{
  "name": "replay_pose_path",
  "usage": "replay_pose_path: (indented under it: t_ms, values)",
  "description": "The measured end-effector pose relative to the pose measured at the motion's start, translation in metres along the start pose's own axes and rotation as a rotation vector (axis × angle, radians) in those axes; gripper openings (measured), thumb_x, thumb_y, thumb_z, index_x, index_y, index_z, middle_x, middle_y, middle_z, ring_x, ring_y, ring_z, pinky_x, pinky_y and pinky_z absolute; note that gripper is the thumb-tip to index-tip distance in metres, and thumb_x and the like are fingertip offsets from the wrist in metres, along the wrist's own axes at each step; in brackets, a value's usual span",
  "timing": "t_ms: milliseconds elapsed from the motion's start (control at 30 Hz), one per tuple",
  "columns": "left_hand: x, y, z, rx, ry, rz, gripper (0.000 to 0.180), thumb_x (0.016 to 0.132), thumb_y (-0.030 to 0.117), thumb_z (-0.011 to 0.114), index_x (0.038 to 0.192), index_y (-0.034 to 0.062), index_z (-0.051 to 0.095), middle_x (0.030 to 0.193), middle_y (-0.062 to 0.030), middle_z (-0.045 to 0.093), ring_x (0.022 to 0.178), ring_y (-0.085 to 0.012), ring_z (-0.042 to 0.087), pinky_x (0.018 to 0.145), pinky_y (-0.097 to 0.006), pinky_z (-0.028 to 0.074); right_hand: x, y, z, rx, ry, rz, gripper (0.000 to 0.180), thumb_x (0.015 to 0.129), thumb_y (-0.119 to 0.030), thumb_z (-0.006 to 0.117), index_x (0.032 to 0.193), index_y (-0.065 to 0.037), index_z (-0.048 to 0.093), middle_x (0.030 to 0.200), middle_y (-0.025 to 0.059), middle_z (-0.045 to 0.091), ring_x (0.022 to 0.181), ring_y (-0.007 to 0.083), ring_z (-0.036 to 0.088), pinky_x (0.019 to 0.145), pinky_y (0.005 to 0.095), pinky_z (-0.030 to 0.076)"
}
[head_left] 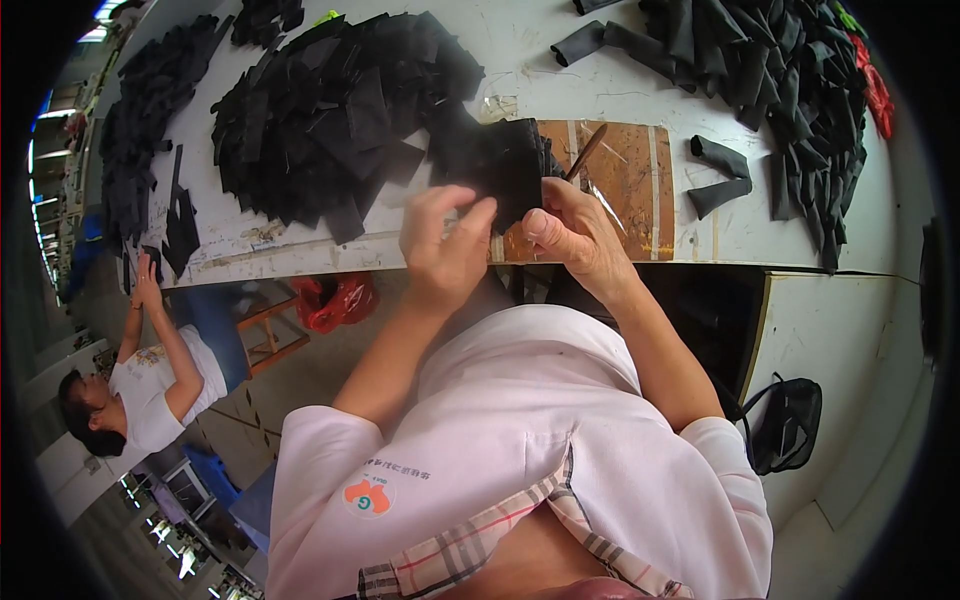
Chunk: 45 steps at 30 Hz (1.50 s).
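Note:
In front of me a black fabric piece (515, 165) stands up over the table edge, with more dark layers along its right side. My right hand (585, 240) grips its lower right edge, thumb in front and fingers curled behind. At the lower left of the same cloth is my left hand (445, 245), its fingers half bent and apart, with nothing visible between them. A slim brown pointed tool (588, 152) slants up just beyond my right fingers; whether they touch it is unclear. Beneath the hands lies a brown board (635, 185) with pale tape strips.
A big heap of black fabric pieces (320, 125) lies left of centre. Folded black tubes (760, 70) are piled at the right, with a loose folded strip (722, 175) nearer. A co-worker (165, 380) is at the far left. A red bag (335, 300) hangs below the table edge.

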<state>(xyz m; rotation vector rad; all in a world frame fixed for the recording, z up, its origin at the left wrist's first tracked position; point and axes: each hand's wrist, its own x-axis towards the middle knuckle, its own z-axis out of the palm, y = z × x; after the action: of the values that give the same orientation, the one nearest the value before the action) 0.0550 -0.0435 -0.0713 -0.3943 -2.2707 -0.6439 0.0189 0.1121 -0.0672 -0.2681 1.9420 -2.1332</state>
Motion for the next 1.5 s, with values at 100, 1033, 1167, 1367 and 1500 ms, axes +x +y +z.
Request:
replay_pose_path:
  t_ms: [100, 1033, 1167, 1367, 1500]
  values:
    - [-0.013, 0.016, 0.000, -0.034, -0.010, 0.056, 0.022, 0.063, -0.003, 0.067, 0.083, 0.0043, 0.062, 0.083, -0.0082, 0.053, 0.074, -0.0234, 0.051, 0.063, -0.031, 0.043, 0.000, -0.010, 0.003, 0.099, -0.179, 0.206, 0.029, 0.078, -0.026, 0.064, 0.078, 0.003, 0.060, 0.057, -0.0004, 0.052, 0.053, 0.0032, 0.040, 0.045, 0.0202, 0.035]
    - [0.017, 0.059, -0.003, -1.084, -0.001, -1.152, 0.017, 0.080, 0.007, 0.055, 0.095, -0.0007, 0.053, 0.082, -0.0049, 0.058, 0.070, -0.0073, 0.053, 0.058, -0.019, 0.043, -0.017, -0.011, 0.003, -0.380, 0.168, -0.068, 0.006, 0.069, 0.000, 0.067, 0.070, -0.001, 0.061, 0.062, -0.0012, 0.046, 0.056, 0.0047, 0.043, 0.052, 0.0196, 0.036]
    - [0.015, 0.048, 0.002, -0.950, 0.017, -1.084, 0.015, 0.082, 0.007, 0.056, 0.094, -0.0026, 0.054, 0.080, -0.0065, 0.058, 0.068, -0.0079, 0.054, 0.056, -0.021, 0.046, -0.014, -0.009, -0.006, -0.351, -0.020, -0.102, 0.013, 0.066, -0.007, 0.068, 0.068, 0.001, 0.059, 0.057, 0.0025, 0.051, 0.049, 0.0087, 0.045, 0.046, 0.0229, 0.036]
    - [0.015, 0.039, -0.005, -1.113, -0.200, -1.119, 0.010, 0.082, 0.008, 0.058, 0.086, -0.0018, 0.058, 0.076, -0.0043, 0.059, 0.060, -0.0063, 0.052, 0.051, -0.018, 0.042, -0.017, -0.021, -0.013, -0.003, -0.198, 0.254, 0.015, 0.072, -0.010, 0.067, 0.071, 0.002, 0.058, 0.056, -0.0032, 0.049, 0.052, 0.0025, 0.040, 0.043, 0.0223, 0.033]
    - [0.003, 0.033, 0.007, -0.944, -0.109, -0.828, 0.010, 0.081, 0.005, 0.058, 0.087, -0.0020, 0.056, 0.076, -0.0036, 0.058, 0.065, -0.0053, 0.051, 0.056, -0.018, 0.042, -0.022, -0.010, -0.005, -0.098, -0.086, 0.084, 0.013, 0.071, -0.008, 0.068, 0.072, 0.001, 0.059, 0.055, -0.0002, 0.048, 0.050, 0.0042, 0.042, 0.042, 0.0213, 0.033]
